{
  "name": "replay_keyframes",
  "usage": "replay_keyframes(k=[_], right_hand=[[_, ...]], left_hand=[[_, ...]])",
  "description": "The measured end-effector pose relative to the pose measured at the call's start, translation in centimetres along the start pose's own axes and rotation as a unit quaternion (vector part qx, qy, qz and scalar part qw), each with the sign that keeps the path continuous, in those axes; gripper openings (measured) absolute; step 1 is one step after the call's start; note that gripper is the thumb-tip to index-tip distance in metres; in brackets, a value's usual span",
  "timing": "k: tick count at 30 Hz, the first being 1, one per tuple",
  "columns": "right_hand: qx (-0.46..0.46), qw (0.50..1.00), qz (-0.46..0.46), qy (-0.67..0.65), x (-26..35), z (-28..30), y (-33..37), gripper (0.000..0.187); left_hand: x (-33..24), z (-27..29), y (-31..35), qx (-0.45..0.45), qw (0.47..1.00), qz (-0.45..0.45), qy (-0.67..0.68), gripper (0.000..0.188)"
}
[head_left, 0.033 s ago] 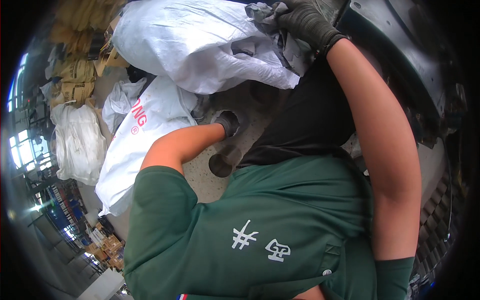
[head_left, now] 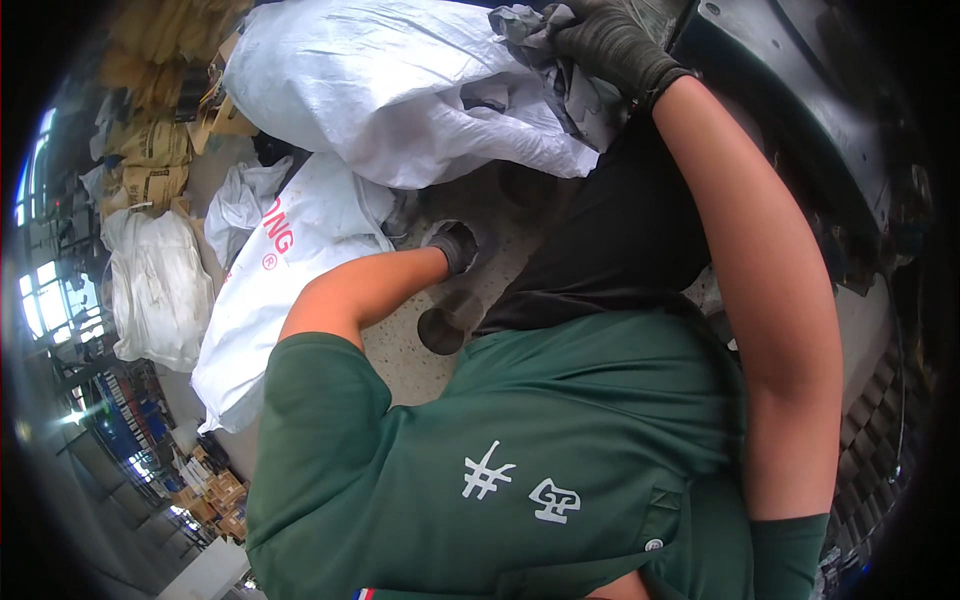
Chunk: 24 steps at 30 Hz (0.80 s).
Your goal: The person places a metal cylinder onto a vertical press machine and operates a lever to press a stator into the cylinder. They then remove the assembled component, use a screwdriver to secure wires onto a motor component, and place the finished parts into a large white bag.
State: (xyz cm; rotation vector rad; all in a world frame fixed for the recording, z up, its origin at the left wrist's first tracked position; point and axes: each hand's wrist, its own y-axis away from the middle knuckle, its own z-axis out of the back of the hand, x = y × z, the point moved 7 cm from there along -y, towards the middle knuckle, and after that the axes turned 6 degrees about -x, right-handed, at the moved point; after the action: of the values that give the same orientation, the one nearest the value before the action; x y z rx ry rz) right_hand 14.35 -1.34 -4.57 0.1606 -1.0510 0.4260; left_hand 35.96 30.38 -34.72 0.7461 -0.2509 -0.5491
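Observation:
At the top, my right hand point(head_left: 615, 48), in a dark grey glove, is closed on a crumpled grey sheet point(head_left: 595, 100), whether paper or plastic I cannot tell. The sheet lies against the open mouth of a large white woven sack point(head_left: 390, 90). My left hand point(head_left: 459, 248), also in a dark glove, reaches down near the middle, below that sack. A pale, ragged-edged round opening surrounds it, and its fingers are mostly hidden. Below the left hand is a dark round opening or ring point(head_left: 440, 331), its kind unclear.
A second white sack point(head_left: 290, 265) with red print lies left of my left arm. Farther left stands another bulging white sack point(head_left: 160, 285). A large dark, glossy curved panel point(head_left: 800, 80) fills the upper right. Cardboard boxes point(head_left: 215, 495) are stacked at the lower left.

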Motion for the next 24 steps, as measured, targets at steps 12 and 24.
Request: replay_keyframes(k=[12,24], right_hand=[[-0.017,0.999,0.019,-0.023,-1.1,-0.8,-1.0,0.008],[0.013,1.000,0.020,-0.013,0.0,-2.2,-0.9,0.013]], left_hand=[[4.0,13.2,4.8,-0.229,0.949,0.132,0.173,0.030],[4.2,0.5,-0.3,-0.371,0.852,0.361,-0.077,0.085]])
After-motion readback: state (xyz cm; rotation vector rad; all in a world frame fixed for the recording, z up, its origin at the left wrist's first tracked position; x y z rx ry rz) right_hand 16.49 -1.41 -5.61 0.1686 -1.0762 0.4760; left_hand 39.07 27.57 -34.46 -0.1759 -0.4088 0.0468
